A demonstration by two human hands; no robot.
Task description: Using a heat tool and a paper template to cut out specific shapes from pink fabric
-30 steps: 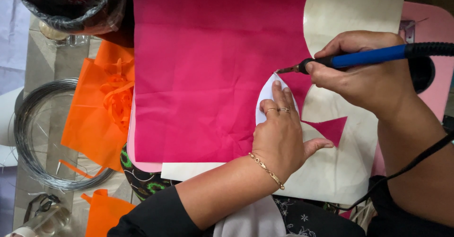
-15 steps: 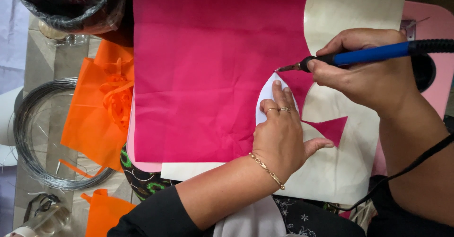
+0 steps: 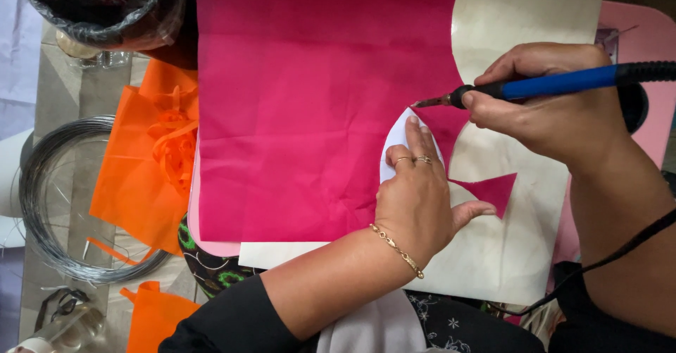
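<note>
Head view: right hand [image 3: 556, 113] grips blue tool [image 3: 556, 83]; left hand [image 3: 417, 198], apparently flat, presses white template [image 3: 396, 141]

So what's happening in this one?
A person is working on a sheet of pink fabric laid over a cream board. The left hand presses a white curved template flat on the fabric. The right hand holds a blue-handled corded tool with its metal tip at the template's top edge. A small pink triangle lies cut off on the board. Orange fabric pieces and a wire coil sit to the left.
</note>
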